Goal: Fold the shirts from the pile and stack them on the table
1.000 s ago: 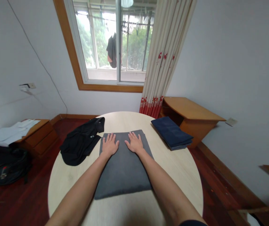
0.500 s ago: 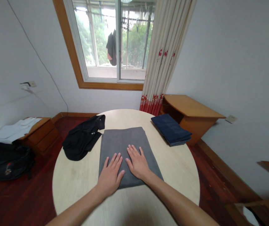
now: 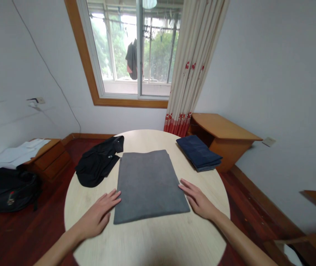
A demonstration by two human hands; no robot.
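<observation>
A folded grey cloth (image 3: 149, 184) lies flat on the round pale table (image 3: 158, 244). At its left edge is my left hand (image 3: 98, 212), fingers stretched out and fingertips at the border of the cloth. My right hand (image 3: 198, 199) rests by the right edge, its fingers extended and the tips touching or nearly touching the cloth. Neither hand grips anything. To the left on the table lies a black garment (image 3: 98, 162) with a small white mark. A folded stack of dark blue cloth (image 3: 198, 152) sits at the table's right side.
Behind the table on the right stands a wooden desk (image 3: 221, 125) beside a long curtain (image 3: 187, 74). On the left is a low wooden cabinet (image 3: 51, 159) with papers (image 3: 16, 155) on top and a black bag (image 3: 11, 190) on the floor.
Both hands have slid apart from the middle of the grey cloth, the left one to its left edge and the right one to its right edge. The view has shifted slightly.
</observation>
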